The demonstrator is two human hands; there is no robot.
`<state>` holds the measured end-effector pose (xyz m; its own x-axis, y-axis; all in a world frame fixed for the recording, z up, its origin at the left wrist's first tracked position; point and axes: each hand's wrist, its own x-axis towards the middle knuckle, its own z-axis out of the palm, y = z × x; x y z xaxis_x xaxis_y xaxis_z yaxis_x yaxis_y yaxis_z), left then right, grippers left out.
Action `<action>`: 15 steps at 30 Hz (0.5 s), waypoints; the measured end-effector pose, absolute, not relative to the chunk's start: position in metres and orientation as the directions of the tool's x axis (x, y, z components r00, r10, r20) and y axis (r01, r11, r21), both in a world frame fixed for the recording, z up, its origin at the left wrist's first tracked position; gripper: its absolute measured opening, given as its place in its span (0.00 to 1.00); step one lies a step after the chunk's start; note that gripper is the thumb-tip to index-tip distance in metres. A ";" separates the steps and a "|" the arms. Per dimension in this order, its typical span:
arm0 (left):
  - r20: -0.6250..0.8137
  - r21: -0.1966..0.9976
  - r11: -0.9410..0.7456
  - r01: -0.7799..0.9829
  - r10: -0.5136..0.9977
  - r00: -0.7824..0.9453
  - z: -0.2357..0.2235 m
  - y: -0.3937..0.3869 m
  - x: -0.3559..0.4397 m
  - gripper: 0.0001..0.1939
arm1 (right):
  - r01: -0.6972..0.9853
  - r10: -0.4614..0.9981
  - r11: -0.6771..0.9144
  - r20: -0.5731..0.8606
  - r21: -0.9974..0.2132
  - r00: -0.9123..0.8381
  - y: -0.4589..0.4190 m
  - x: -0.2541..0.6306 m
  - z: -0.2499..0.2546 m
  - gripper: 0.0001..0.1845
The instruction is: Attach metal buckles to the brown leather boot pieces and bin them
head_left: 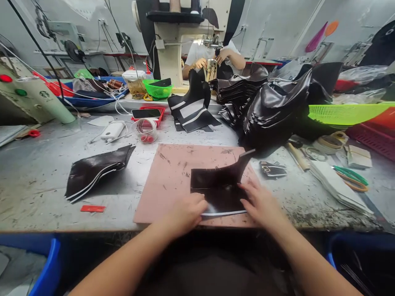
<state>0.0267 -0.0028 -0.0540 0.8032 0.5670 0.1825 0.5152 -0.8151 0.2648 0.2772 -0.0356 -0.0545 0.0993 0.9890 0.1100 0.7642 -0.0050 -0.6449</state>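
A dark brown, glossy leather boot upper piece [224,196] with a pale lower edge lies on the pink board [163,185]. Its narrow strip sticks up at the far right and looks slightly blurred. My left hand [191,209] is closed on the near left edge of the piece, fingers curled. At the right edge, my right hand [261,202] touches the leather with fingertips spread apart. Left of the board rests a stack of similar leather pieces [95,170] with pale edges.
A sewing machine [171,45] stands at the back, with a person's hands [226,55] beyond it. Large piles of leather pieces [274,107] rise behind the board. Scissors [352,179] and white strips [336,185] lie right. A red tag [92,209] lies left; blue bins [51,263] stand below.
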 end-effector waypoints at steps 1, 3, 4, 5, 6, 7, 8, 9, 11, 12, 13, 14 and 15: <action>0.195 0.334 -0.786 0.519 0.597 0.778 -0.055 -0.002 0.020 0.09 | 0.838 0.965 0.084 0.254 -0.539 0.067 -0.037 0.270 -0.050 0.15; 0.234 0.437 -0.727 0.530 0.661 0.713 -0.058 -0.002 0.013 0.10 | 0.862 0.914 0.278 0.394 -0.424 -0.101 -0.037 0.248 -0.043 0.10; 0.254 0.476 -0.697 0.537 0.693 0.675 -0.059 -0.004 0.012 0.09 | 0.811 0.893 0.396 0.386 -0.431 -0.231 -0.037 0.235 -0.042 0.08; 0.263 0.511 -0.666 0.544 0.723 0.638 -0.060 -0.005 0.011 0.08 | 0.731 0.860 0.502 0.353 -0.463 -0.368 -0.035 0.223 -0.041 0.08; 0.261 0.545 -0.638 0.544 0.746 0.613 -0.061 -0.006 0.011 0.07 | 0.645 0.817 0.576 0.316 -0.502 -0.483 -0.033 0.213 -0.042 0.08; 0.245 0.580 -0.613 0.537 0.760 0.602 -0.061 -0.007 0.010 0.07 | 0.575 0.776 0.615 0.285 -0.540 -0.563 -0.031 0.204 -0.044 0.09; 0.222 0.614 -0.592 0.522 0.764 0.606 -0.060 -0.008 0.009 0.07 | 0.531 0.752 0.627 0.266 -0.570 -0.603 -0.029 0.198 -0.046 0.10; 0.198 0.647 -0.577 0.498 0.758 0.621 -0.059 -0.008 0.007 0.07 | 0.507 0.746 0.625 0.261 -0.594 -0.613 -0.026 0.194 -0.049 0.11; 0.172 0.693 -0.566 0.447 0.732 0.659 -0.057 -0.007 0.003 0.08 | 0.472 0.753 0.602 0.261 -0.644 -0.604 -0.023 0.191 -0.053 0.11; 0.175 0.708 -0.564 0.425 0.723 0.669 -0.056 -0.006 0.000 0.09 | 0.453 0.759 0.588 0.262 -0.670 -0.596 -0.022 0.191 -0.054 0.11; 0.184 0.718 -0.565 0.406 0.717 0.672 -0.056 -0.006 -0.001 0.09 | 0.439 0.765 0.575 0.263 -0.690 -0.588 -0.021 0.192 -0.055 0.10; 0.199 0.723 -0.570 0.390 0.712 0.673 -0.056 -0.005 -0.003 0.08 | 0.430 0.770 0.565 0.264 -0.704 -0.580 -0.021 0.192 -0.055 0.09; 0.213 0.725 -0.576 0.377 0.708 0.673 -0.056 -0.005 -0.003 0.08 | 0.423 0.775 0.557 0.265 -0.715 -0.574 -0.021 0.192 -0.056 0.08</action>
